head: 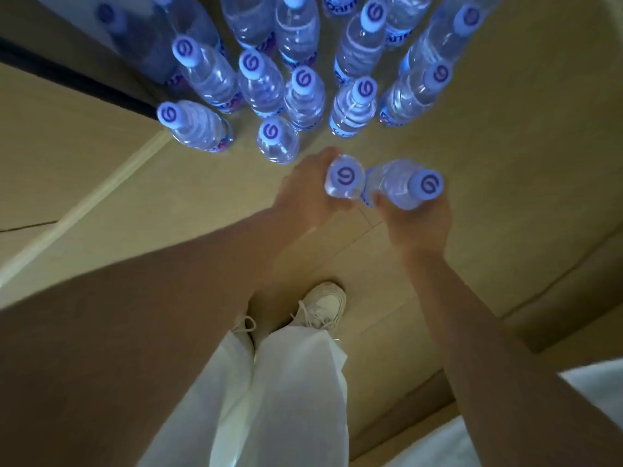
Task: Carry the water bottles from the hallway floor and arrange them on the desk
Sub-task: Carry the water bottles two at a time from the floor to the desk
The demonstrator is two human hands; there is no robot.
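Several clear water bottles (305, 96) with pale blue caps stand upright in a cluster on the beige hallway floor (168, 197), at the top of the view. My left hand (308, 188) grips one bottle (344, 178) around its body, cap up. Just to its right, my right hand (418, 219) grips a second bottle (404, 183), tilted with its cap pointing right. The two held bottles touch each other, near the front of the cluster. The desk is not in view.
A dark door edge or wall strip (77, 79) runs along the upper left. My white trousers (269, 399) and white sneakers (323, 306) are below the hands. A floor step or skirting line (539, 298) crosses at the right.
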